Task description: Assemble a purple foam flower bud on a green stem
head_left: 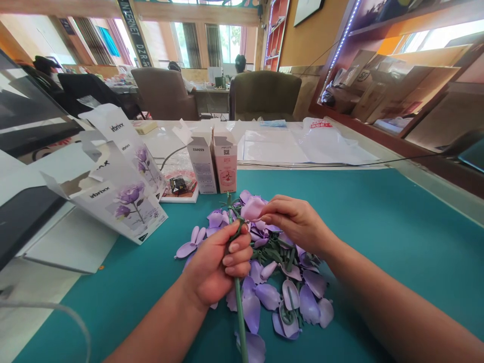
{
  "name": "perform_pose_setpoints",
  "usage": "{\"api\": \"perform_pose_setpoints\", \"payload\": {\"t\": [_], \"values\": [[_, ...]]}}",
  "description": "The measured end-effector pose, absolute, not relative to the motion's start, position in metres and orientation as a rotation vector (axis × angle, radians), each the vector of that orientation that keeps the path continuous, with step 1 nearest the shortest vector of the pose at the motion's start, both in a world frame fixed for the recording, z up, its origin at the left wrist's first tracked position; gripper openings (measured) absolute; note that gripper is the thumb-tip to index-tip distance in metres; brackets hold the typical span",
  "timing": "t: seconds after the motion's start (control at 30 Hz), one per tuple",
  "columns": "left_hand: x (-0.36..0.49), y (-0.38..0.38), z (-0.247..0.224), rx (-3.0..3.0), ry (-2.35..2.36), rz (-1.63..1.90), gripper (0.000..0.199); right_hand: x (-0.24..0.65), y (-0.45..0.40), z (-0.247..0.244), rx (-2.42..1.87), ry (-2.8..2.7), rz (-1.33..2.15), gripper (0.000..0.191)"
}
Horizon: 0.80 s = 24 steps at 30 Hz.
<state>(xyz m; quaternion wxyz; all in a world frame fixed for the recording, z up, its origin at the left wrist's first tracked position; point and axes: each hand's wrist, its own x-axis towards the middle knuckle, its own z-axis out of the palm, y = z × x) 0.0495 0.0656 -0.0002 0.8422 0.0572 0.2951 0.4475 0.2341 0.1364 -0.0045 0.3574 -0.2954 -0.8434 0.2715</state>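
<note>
My left hand (223, 264) is closed round a green plastic flower stem (241, 322), whose lower end runs down toward the bottom edge. Just above it, my right hand (298, 222) pinches a pale pink-purple petal (252, 207) at the top of the stem. The petal's base meets a small green piece by my left fingertips; whether it is fastened there I cannot tell. Under both hands lies a loose pile of purple petals (268, 296) with dark green leaf and stem parts (278, 253) among them.
The pile lies on a teal mat (378, 242). Opened flower-kit boxes (124, 206) lean at left; a white box (203, 166) and a pink box (226, 166) stand behind. A plastic bag (328, 143) lies farther back. People sit beyond the chairs (264, 96).
</note>
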Motion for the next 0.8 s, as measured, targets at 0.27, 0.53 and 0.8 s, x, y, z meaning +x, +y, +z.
{"api": "perform_pose_setpoints", "payload": {"t": [0.27,0.53,0.8], "values": [[0.0515,0.0652,0.0033,0.118,0.627,0.955,0.044,0.2345,0.1381,-0.0049,-0.727,-2.157,0.726,0.016],[0.0513,0.0636,0.0023,0.121,0.595,0.947,0.045,0.2357,0.1404,-0.007,-0.707,-2.145,0.679,0.017],[0.0515,0.0628,0.0042,0.137,0.558,0.95,0.045,0.2346,0.139,-0.0068,-0.68,-2.133,0.726,0.019]]}}
